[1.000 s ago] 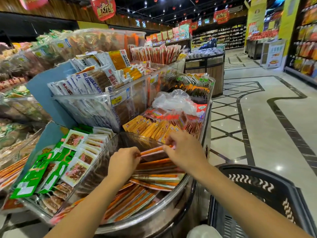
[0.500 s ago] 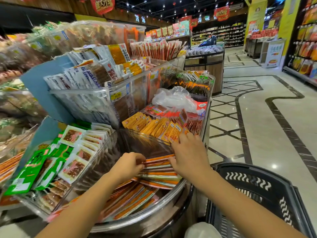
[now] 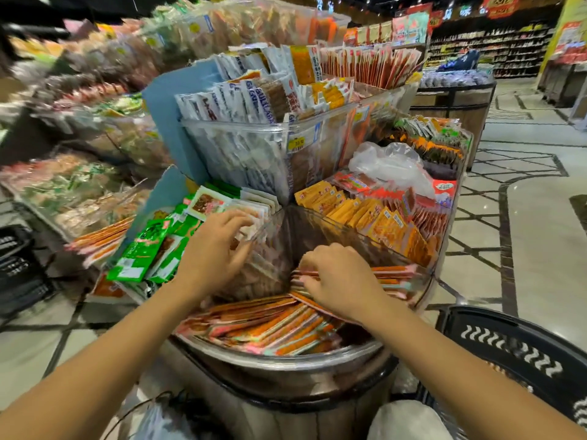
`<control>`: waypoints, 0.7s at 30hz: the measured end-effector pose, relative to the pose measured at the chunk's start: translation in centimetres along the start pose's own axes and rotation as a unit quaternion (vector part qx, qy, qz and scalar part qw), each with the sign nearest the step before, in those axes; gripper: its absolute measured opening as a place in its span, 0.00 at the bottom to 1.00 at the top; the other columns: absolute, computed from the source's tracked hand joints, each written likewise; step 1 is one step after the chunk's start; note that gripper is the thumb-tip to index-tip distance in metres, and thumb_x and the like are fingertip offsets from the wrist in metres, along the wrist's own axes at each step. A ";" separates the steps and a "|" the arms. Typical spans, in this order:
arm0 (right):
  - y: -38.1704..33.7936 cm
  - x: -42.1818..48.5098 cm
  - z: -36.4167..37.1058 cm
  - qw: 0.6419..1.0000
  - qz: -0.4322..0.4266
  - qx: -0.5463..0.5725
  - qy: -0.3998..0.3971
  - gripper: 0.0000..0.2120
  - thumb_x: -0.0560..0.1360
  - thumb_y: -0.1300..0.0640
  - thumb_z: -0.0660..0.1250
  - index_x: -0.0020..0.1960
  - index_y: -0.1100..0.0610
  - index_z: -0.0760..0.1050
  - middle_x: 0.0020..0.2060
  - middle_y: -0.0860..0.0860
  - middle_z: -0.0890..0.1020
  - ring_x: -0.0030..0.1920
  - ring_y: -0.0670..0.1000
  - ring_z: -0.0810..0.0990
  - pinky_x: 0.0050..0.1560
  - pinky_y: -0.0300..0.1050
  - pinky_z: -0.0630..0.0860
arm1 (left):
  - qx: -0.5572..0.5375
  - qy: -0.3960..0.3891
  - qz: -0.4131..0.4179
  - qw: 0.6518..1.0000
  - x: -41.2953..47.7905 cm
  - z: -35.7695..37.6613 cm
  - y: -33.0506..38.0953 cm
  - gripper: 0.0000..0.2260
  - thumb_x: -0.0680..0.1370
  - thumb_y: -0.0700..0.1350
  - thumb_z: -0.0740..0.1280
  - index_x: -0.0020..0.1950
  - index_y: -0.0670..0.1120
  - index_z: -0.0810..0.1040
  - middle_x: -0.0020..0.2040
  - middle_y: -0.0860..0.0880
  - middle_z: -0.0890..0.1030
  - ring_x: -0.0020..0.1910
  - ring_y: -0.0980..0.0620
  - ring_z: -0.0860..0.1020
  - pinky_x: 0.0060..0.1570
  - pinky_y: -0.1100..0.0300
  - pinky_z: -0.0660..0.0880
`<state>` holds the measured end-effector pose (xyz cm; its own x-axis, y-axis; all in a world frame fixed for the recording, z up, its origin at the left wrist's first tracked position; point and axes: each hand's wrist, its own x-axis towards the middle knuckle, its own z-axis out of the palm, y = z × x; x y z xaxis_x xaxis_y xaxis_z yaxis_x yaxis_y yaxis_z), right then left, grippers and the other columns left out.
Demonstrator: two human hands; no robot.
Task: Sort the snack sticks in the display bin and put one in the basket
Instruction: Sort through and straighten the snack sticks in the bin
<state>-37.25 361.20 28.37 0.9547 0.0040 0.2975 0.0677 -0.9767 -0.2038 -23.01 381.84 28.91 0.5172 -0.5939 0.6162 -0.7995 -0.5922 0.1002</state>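
Snack sticks (image 3: 270,325) — long, flat, glossy orange wrappers — under curled right hand (image 3: 340,281)

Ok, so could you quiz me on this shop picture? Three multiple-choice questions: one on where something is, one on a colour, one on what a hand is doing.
1. Where is the basket relative to the bin?
A) on top of it
B) low, to its right
C) far behind it

2. What colour are most sticks in the bin?
A) blue
B) black
C) orange

3. What is the right hand doing?
A) curling its fingers on the sticks
B) hanging free in the air
C) gripping the basket

Answers:
1 B, the basket sits at the lower right, beside the bin.
2 C, the pile is mostly orange wrappers.
3 A, its fingers bend onto the edge of the stack.
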 end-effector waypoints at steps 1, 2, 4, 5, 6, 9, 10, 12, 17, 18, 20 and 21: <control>-0.6 0.3 0.5 0.999 -0.016 0.021 -0.034 0.12 0.79 0.48 0.64 0.60 0.48 0.80 0.55 0.48 0.83 0.58 0.54 0.78 0.60 0.51 0.71 | 0.003 -0.012 -0.006 1.000 -0.4 0.3 -0.5 0.13 0.78 0.47 0.69 0.62 0.46 0.79 0.62 0.49 0.79 0.62 0.47 0.76 0.65 0.52 0.71; -1.1 0.5 1.0 0.996 -0.032 0.041 -0.068 0.12 0.79 0.50 0.65 0.61 0.49 0.80 0.56 0.48 0.83 0.58 0.53 0.78 0.60 0.50 0.72 | 0.000 -0.022 -0.020 1.000 -0.8 0.5 -0.8 0.15 0.79 0.48 0.68 0.63 0.46 0.78 0.62 0.48 0.79 0.63 0.47 0.75 0.65 0.53 0.71; -1.8 0.7 2.2 0.988 -0.064 0.064 -0.125 0.13 0.78 0.54 0.65 0.62 0.49 0.81 0.57 0.48 0.84 0.59 0.52 0.79 0.62 0.51 0.75 | -0.016 -0.027 -0.047 0.998 -1.2 0.8 -0.7 0.16 0.80 0.50 0.67 0.65 0.45 0.78 0.64 0.48 0.78 0.65 0.48 0.74 0.66 0.55 0.69; -2.0 0.8 2.8 0.984 -0.077 0.064 -0.146 0.14 0.78 0.55 0.65 0.62 0.49 0.81 0.58 0.47 0.84 0.60 0.51 0.79 0.63 0.51 0.75 | -0.024 -0.026 -0.056 0.998 -1.3 0.8 -0.5 0.16 0.80 0.50 0.67 0.66 0.45 0.78 0.65 0.48 0.78 0.66 0.48 0.73 0.67 0.54 0.69; -2.0 0.8 3.2 0.981 -0.089 0.063 -0.158 0.14 0.79 0.54 0.66 0.63 0.49 0.81 0.59 0.47 0.84 0.61 0.51 0.79 0.64 0.51 0.74 | -0.029 -0.027 -0.061 0.997 -1.3 0.8 -0.3 0.16 0.81 0.49 0.67 0.66 0.45 0.78 0.66 0.48 0.77 0.67 0.48 0.73 0.68 0.54 0.69; -2.0 0.9 3.8 0.972 -0.125 0.064 -0.188 0.17 0.79 0.55 0.65 0.67 0.47 0.79 0.63 0.44 0.82 0.64 0.47 0.77 0.68 0.48 0.71 | -0.039 -0.023 -0.066 0.997 -1.5 1.0 -0.4 0.15 0.81 0.48 0.68 0.67 0.45 0.77 0.67 0.48 0.77 0.68 0.49 0.72 0.69 0.52 0.69; -1.9 0.9 3.9 0.968 -0.138 0.062 -0.199 0.18 0.79 0.56 0.65 0.67 0.46 0.78 0.63 0.44 0.82 0.64 0.47 0.76 0.68 0.47 0.70 | -0.043 -0.020 -0.068 0.997 -1.6 1.0 -0.5 0.15 0.81 0.49 0.67 0.66 0.46 0.77 0.67 0.49 0.76 0.68 0.49 0.72 0.69 0.52 0.70; -1.9 0.8 4.1 0.964 -0.154 0.063 -0.209 0.18 0.80 0.57 0.65 0.68 0.45 0.78 0.63 0.43 0.81 0.63 0.47 0.76 0.68 0.46 0.69 | -0.051 -0.019 -0.076 0.996 -1.7 1.1 -0.7 0.14 0.81 0.50 0.67 0.65 0.47 0.77 0.68 0.51 0.76 0.68 0.51 0.71 0.69 0.52 0.69; -1.7 0.8 5.0 0.961 -0.162 0.085 -0.208 0.19 0.79 0.57 0.67 0.66 0.41 0.78 0.58 0.41 0.80 0.59 0.46 0.74 0.64 0.49 0.71 | -0.060 -0.013 -0.081 0.995 -1.8 1.2 -0.9 0.13 0.81 0.51 0.66 0.64 0.48 0.77 0.67 0.52 0.76 0.68 0.52 0.70 0.68 0.54 0.68; -1.7 0.8 5.1 0.961 -0.162 0.088 -0.207 0.19 0.78 0.57 0.68 0.66 0.40 0.78 0.56 0.41 0.80 0.58 0.46 0.74 0.63 0.50 0.71 | -0.060 -0.013 -0.080 0.995 -1.8 1.3 -0.9 0.13 0.81 0.51 0.66 0.64 0.48 0.77 0.67 0.52 0.76 0.68 0.52 0.70 0.68 0.54 0.68; -1.6 0.7 5.0 0.961 -0.161 0.095 -0.205 0.18 0.78 0.56 0.69 0.65 0.40 0.78 0.54 0.41 0.78 0.56 0.46 0.73 0.61 0.50 0.72 | -0.056 -0.014 -0.077 0.995 -1.8 1.3 -0.9 0.13 0.82 0.51 0.66 0.64 0.48 0.77 0.67 0.53 0.76 0.68 0.52 0.70 0.68 0.54 0.68; -1.7 0.7 4.9 0.961 -0.162 0.097 -0.203 0.17 0.78 0.55 0.70 0.64 0.40 0.78 0.53 0.41 0.77 0.56 0.46 0.73 0.61 0.50 0.72 | -0.055 -0.013 -0.075 0.996 -1.8 1.3 -0.9 0.13 0.82 0.51 0.66 0.64 0.48 0.77 0.67 0.53 0.76 0.68 0.52 0.70 0.68 0.54 0.68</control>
<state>-35.28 363.90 24.36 0.9063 0.4227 -0.0057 0.3951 -0.8518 -0.3440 -22.83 382.70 26.71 0.6405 -0.5182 0.5668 -0.7403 -0.6130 0.2761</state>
